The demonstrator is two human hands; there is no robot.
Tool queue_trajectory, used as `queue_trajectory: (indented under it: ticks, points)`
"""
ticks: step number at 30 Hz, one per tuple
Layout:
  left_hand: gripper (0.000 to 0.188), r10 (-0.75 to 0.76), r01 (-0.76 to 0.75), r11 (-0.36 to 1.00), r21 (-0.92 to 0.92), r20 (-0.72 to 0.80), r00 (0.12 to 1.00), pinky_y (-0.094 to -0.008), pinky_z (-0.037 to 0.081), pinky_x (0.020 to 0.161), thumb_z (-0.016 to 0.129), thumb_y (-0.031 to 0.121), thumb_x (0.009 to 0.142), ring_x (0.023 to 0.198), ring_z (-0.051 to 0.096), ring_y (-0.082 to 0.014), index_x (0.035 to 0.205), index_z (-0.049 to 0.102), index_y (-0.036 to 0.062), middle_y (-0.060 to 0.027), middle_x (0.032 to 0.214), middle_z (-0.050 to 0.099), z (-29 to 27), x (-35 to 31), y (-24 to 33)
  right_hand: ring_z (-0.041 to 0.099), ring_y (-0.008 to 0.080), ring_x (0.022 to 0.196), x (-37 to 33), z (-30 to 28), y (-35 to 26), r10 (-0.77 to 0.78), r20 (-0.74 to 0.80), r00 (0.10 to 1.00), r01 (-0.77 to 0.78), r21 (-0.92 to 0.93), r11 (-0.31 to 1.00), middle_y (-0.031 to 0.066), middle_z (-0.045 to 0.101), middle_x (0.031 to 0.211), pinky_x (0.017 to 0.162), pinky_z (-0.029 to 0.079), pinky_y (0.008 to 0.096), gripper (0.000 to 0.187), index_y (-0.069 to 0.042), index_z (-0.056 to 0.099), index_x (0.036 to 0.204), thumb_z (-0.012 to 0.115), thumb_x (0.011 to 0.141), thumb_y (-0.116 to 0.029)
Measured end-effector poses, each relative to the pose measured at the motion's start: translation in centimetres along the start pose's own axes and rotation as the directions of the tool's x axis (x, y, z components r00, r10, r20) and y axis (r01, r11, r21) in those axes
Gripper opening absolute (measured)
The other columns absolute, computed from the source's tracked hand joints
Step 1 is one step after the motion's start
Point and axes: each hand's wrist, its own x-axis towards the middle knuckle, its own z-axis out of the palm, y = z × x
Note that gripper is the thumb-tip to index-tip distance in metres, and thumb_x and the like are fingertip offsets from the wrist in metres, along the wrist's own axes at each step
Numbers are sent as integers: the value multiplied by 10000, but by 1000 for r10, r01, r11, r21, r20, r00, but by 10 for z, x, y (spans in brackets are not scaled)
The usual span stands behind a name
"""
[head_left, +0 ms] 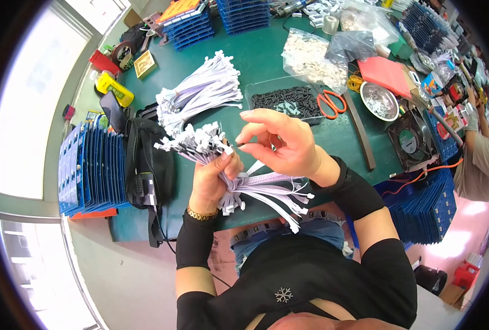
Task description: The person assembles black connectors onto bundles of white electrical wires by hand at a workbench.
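At the near table (pixel 266 66) edge, just above the lap, left hand (pixel 211 179) is fisted around a cable bundle (pixel 239 176), white connector ends fanning up-left and loose tails hanging right past the edge. Right hand (pixel 280 144) hovers just right of the connectors, thumb and forefinger pinched close, what they pinch too small to tell. Open green surface lies between hands and black-parts tray (pixel 283 100); second cable bundle (pixel 200 93) behind, blue board stack (pixel 90 170) crowds left.

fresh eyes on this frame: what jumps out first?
The left hand grips a thick bundle of pale ribbon cables at centre, with the right hand pinching at its connector ends. A second cable pile lies behind on the green table, and blue board stacks stand at left.
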Motion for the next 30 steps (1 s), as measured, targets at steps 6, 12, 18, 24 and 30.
queue_trajectory:
  ticks: [6,12,18,24,30]
  points:
    - [197,-17,17,999,27,10,1000,-272,332,542,603,176,826,500,412,-123,911,489,40,-8,558,440,3,0,-2,468,79,448,-1,-1,-5,67,-21,998,-66,22,998,49,643,802,424,396,213,630,-33,401,1279,648,708,63]
    - [219,-38,41,998,56,-55,998,-283,345,572,624,172,808,503,424,-126,917,483,46,-11,564,449,1,-1,-3,474,88,443,-3,0,7,-133,29,991,136,-147,980,72,651,806,409,369,197,715,30,272,1331,657,728,51]
    - [236,-42,45,997,67,-43,998,-282,337,551,643,174,790,503,426,-129,947,512,56,-12,561,452,3,-2,-2,479,95,440,-4,2,1,5,22,1000,-2,-104,995,70,652,807,434,384,209,768,5,247,1353,663,709,52]
    - [512,-82,77,977,198,19,996,-242,312,527,696,291,741,504,413,-94,1122,515,0,-2,553,458,7,-3,-1,437,44,475,-1,-3,-7,384,110,917,-396,133,909,20,641,787,475,368,192,927,-57,58,1420,634,703,53]
    - [568,-108,103,973,205,12,994,-239,344,551,712,355,716,496,418,-84,1115,512,2,4,554,463,20,-1,3,529,143,507,-2,-4,-4,445,176,878,-469,137,872,66,642,741,511,440,248,927,-5,33,1408,620,692,-4]
